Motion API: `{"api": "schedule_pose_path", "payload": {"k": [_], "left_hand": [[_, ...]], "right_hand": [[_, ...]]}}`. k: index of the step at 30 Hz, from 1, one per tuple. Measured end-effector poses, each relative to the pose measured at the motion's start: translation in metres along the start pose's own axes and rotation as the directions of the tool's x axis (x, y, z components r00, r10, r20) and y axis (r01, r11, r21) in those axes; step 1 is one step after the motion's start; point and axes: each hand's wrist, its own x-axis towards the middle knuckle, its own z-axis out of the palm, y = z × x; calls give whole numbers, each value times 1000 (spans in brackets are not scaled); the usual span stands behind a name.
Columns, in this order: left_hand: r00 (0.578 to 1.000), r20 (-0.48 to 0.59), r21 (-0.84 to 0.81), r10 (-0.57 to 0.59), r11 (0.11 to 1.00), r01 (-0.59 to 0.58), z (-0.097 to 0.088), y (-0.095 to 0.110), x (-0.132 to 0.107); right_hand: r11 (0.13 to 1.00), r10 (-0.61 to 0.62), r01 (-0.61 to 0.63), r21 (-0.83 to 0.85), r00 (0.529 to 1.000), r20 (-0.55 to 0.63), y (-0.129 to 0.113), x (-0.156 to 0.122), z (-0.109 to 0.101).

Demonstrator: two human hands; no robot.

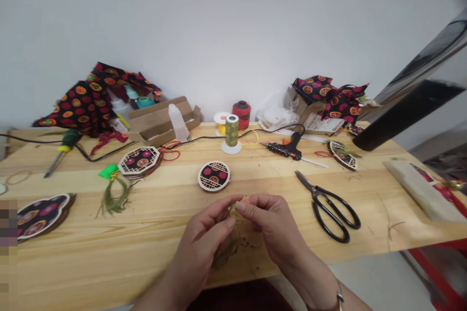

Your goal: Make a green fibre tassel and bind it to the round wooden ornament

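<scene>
My left hand [204, 240] is closed on a bunch of olive-green threads [226, 248], which hangs below its fingers over the table's front edge. Close beside it, my right hand [272, 221] pinches the upper end of the same threads between thumb and forefinger. The fingertips of both hands almost meet, so the exact spot they grip is partly hidden. Just beyond the hands lies a round wooden lattice piece [214, 176] with patterned cloth inside. To the right rest black-handled scissors [330, 209], their blades pointing away to the left.
Behind stand an olive thread spool [232, 132], a red spool [241, 114] and a glue gun [286, 147]. Leftward lie an octagonal lattice piece [139, 161], a green tassel [115, 194] and a screwdriver [62, 153]. A black tube [404, 116] leans at right.
</scene>
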Motion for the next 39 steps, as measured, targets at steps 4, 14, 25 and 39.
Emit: {"api": "schedule_pose_path", "payload": {"k": [4, 14, 25, 39], "left_hand": [[1000, 19, 50, 7, 999, -8, 0, 0, 1], [991, 100, 273, 94, 955, -118, -6, -4, 3], [959, 209, 502, 193, 820, -274, 0, 1, 1], [986, 164, 14, -32, 999, 30, -5, -6, 1]], "right_hand": [[1000, 9, -9, -13, 1000, 17, 3, 0, 0], [997, -22, 24, -72, 999, 25, 5, 3, 1], [991, -20, 23, -128, 999, 26, 7, 5, 1], [993, -61, 61, -98, 998, 3, 5, 5, 0]]}}
